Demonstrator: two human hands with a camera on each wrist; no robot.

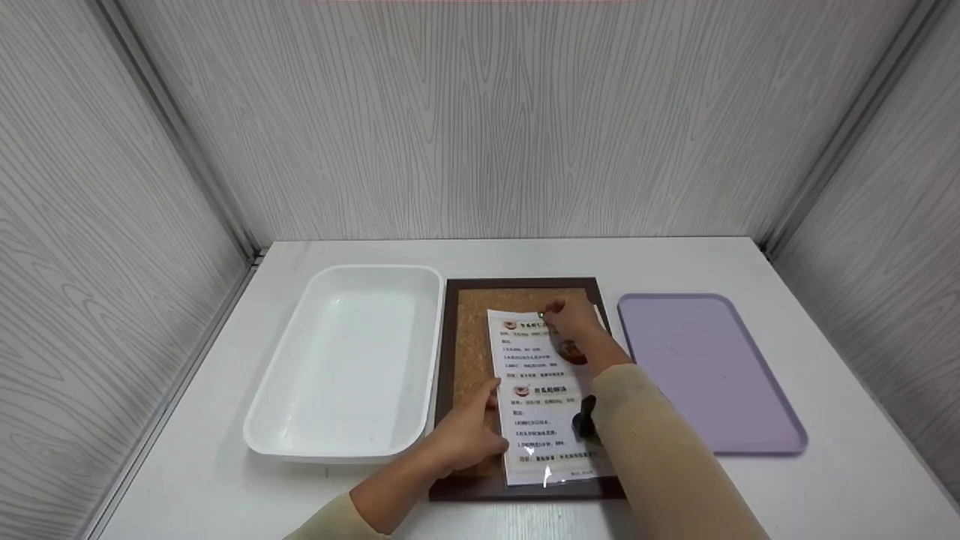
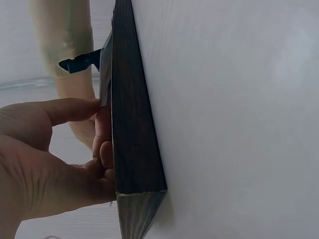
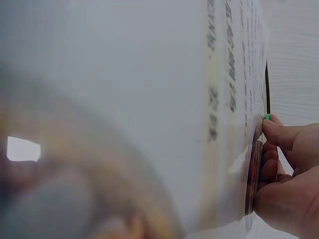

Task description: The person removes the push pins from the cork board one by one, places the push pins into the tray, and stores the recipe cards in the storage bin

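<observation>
A glossy printed sheet (image 1: 544, 420) with text and food pictures lies over a brown-framed cork board (image 1: 472, 337). At the sheet's left edge, my left hand (image 1: 466, 435) holds it between thumb and curled fingers; the left wrist view has this hand (image 2: 55, 149) right beside the dark frame (image 2: 132, 114). My right hand (image 1: 576, 322) is at the top edge of the sheet, pinching a small green pushpin (image 3: 267, 117). In the right wrist view that hand (image 3: 294, 164) has its other fingers curled against the sheet. The right forearm hides the sheet's lower right part.
Left of the board stands a deep white tray (image 1: 345, 454). A flat purple tray (image 1: 705, 360) lies to the right. Behind the white table (image 1: 525, 259) rises a wood-grain panel (image 1: 480, 127), with side panels left and right.
</observation>
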